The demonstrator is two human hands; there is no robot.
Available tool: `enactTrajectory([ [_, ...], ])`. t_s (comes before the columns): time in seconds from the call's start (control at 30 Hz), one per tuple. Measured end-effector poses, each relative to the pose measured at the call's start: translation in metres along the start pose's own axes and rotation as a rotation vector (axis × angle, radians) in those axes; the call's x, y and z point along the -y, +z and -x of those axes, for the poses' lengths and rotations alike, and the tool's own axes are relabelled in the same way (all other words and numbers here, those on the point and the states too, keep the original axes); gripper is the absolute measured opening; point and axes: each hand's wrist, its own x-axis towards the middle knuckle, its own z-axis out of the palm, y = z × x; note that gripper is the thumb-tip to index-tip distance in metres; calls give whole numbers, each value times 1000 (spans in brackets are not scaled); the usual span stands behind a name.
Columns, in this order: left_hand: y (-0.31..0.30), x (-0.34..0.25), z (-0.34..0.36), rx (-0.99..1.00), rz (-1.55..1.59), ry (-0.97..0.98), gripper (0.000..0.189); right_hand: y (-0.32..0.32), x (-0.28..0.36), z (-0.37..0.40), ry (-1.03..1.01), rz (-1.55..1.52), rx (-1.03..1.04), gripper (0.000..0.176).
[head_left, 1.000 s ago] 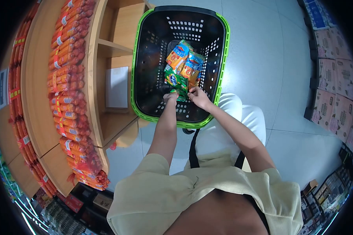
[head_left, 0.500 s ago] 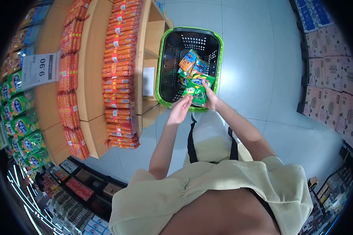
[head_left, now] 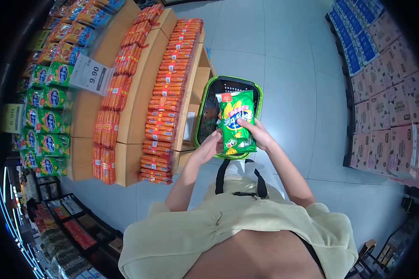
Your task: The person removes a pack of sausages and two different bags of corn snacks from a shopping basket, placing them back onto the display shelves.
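Observation:
A green snack bag [head_left: 237,122] with yellow fruit pictures and white lettering is held upright in front of me. My right hand [head_left: 260,132] grips its right edge, thumb across the front. At the lower left edge, my left hand [head_left: 210,146] has its fingers curled behind the bag, partly hidden. Below the bag stands a black shopping basket [head_left: 208,109] with a bright green rim. The bag covers most of the basket's inside, so its contents are hidden.
On my left, wooden shelves [head_left: 128,118] carry bundled orange-red sausages [head_left: 162,116]. Farther left are green snack bags [head_left: 51,121] and a 9.90 price tag [head_left: 92,74]. Pink cartons [head_left: 381,111] are stacked on the right. Grey tiled floor [head_left: 291,93] runs between.
Both hands have raised the green bag out of the basket toward me, its front now facing up. The view has shifted, with the basket and shelves appearing lower in it.

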Motion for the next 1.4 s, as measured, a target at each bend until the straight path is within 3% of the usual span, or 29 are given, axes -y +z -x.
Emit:
enactTrajectory([
  [0.03,16,1,5,1,-9,17,41,6,1,8,8,-6,23,40],
  [0.1,53,8,18,-139,-379,225,46,19,-3,30,-156,228,110,39],
  [0.13,60,11,22,-184,-357,221,51,25,1,39,-219,416,122,33],
  [0.3,91,38,67,-308,-332,522,44,44,-1,66,-495,607,267,45],
  [0.37,97,43,85,-369,-408,627,45,56,2,75,-497,701,323,45],
  [0.43,107,40,111,-452,-402,696,48,80,11,86,-332,605,428,47],
  [0.47,106,38,123,-506,-486,753,48,91,9,86,-376,618,480,47],
  [0.7,82,30,205,-767,-609,920,47,172,-11,81,-631,772,806,38],
  [0.83,65,5,252,-844,-660,881,60,233,-28,73,-469,627,835,39],
  [0.97,30,-14,290,-955,-683,1105,63,294,-50,43,-397,651,963,41],
  [1.03,10,-22,316,-943,-539,894,65,325,-63,31,-332,660,1004,39],
  [1.07,1,-27,324,-931,-546,946,64,340,-66,28,-370,670,1039,40],
  [1.2,-27,-55,347,-944,-569,993,60,374,-77,10,-412,692,1036,43],
  [1.3,-43,-84,350,-934,-460,1107,60,382,-79,-12,-731,809,865,54],
  [1.4,-55,-118,350,-962,-534,1158,58,375,-66,-40,-647,827,923,61],
])
